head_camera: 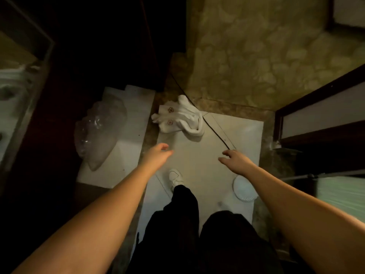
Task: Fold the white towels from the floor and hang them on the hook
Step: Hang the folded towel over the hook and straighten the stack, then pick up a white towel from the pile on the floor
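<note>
A dim room has a pale tiled floor (197,165). A clear plastic bag (100,133) lies on its left part. The left hand (158,155) reaches out empty, fingers relaxed. A crumpled white towel (181,117) lies near the floor's far edge. The right hand (235,160) hangs empty, fingers spread. A white round lid (245,189) sits near the right edge.

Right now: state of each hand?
Left hand: open, holding nothing, short of the white towel.
Right hand: open, fingers spread, holding nothing.
</note>
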`<control>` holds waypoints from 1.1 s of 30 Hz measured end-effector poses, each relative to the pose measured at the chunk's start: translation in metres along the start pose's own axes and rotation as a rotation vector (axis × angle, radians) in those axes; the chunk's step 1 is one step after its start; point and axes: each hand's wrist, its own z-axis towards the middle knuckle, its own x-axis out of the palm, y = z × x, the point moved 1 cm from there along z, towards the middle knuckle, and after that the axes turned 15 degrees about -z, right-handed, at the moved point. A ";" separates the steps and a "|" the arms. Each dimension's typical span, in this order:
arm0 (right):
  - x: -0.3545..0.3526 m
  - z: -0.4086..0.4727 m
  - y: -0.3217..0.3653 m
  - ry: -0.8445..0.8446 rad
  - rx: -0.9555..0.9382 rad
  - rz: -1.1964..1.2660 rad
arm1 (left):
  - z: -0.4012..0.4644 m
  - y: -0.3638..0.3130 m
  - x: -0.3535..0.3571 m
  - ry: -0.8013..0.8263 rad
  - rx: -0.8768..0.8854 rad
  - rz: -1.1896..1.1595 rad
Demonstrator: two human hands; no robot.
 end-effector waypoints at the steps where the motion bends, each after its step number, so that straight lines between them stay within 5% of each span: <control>1: -0.007 0.016 0.005 0.017 0.010 0.009 | 0.021 -0.008 -0.005 0.013 -0.011 0.024; 11: -0.022 0.210 0.011 0.130 0.144 0.121 | 0.223 -0.009 0.004 0.076 -0.127 0.049; 22: 0.058 0.439 -0.019 0.259 0.459 0.853 | 0.438 0.019 0.116 0.259 -0.138 0.089; 33: 0.124 0.531 -0.021 0.281 0.322 1.199 | 0.523 0.050 0.209 0.453 -0.143 0.184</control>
